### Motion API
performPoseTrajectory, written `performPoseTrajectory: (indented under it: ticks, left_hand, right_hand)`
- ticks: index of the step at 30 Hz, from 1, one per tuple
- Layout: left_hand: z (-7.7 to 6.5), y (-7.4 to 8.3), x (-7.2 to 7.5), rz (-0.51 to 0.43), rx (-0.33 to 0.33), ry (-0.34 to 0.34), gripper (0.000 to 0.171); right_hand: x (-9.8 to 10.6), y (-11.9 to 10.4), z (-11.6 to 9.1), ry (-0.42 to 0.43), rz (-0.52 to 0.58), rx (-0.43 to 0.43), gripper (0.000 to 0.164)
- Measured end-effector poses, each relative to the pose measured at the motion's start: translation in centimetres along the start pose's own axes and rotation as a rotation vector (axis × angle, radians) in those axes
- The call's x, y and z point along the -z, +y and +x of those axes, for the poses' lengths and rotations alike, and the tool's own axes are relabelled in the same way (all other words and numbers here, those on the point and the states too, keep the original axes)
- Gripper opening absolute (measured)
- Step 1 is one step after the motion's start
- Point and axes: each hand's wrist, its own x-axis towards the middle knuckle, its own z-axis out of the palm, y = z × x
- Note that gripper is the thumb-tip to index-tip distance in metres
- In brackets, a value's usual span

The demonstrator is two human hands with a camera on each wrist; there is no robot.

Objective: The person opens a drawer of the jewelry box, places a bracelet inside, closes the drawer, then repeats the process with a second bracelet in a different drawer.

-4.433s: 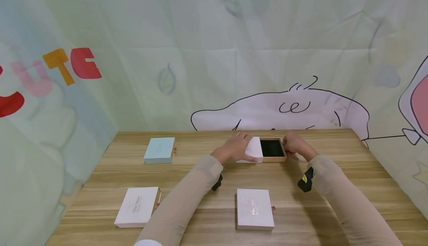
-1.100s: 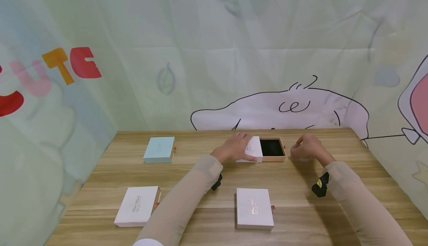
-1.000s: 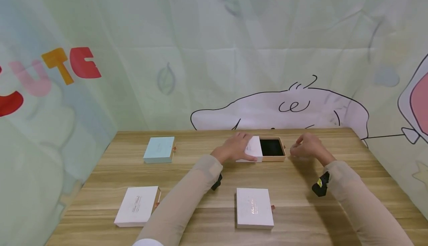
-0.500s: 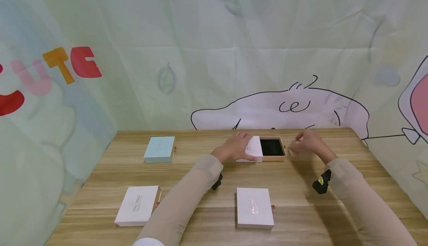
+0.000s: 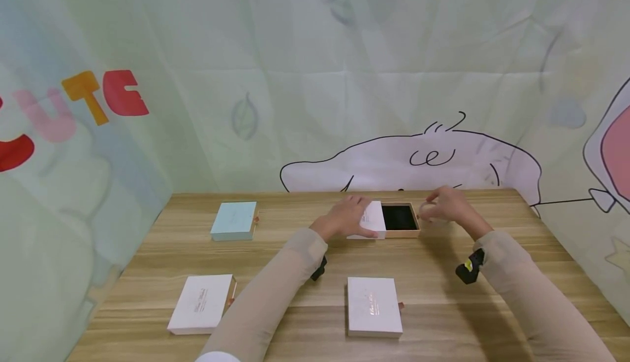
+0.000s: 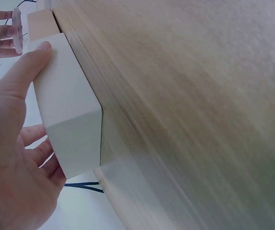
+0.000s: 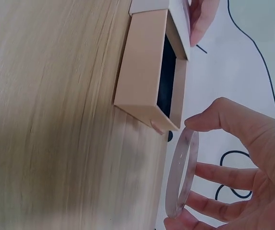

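A white sliding box lies at the back of the table with its drawer pulled out to the right. The drawer has peach walls, a dark lining and a small ribbon tab. My left hand grips the white sleeve, thumb along its near side and fingers around the far side. Just right of the drawer, my right hand holds a translucent pale bangle between thumb and fingers. In the right wrist view the bangle is upright, raised off the table and close to the drawer's end.
A pale blue box sits at the back left. Two more white boxes lie nearer, one at front left and one at front centre. A printed curtain hangs behind the wooden table.
My right hand left the drawer's end, went right and picked up the bangle. Over the last second it has risen and moved back toward the drawer. My left hand has stayed put.
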Motion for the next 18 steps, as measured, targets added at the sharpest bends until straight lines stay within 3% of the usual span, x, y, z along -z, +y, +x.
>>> performPoseTrajectory:
  ticks: [18]
  left_hand:
    - [-0.2, 0.0, 0.2, -0.001, -0.008, 0.002, 0.097]
  right_hand:
    - [-0.9, -1.6, 0.5, 0.025, 0.003, 0.02, 0.051]
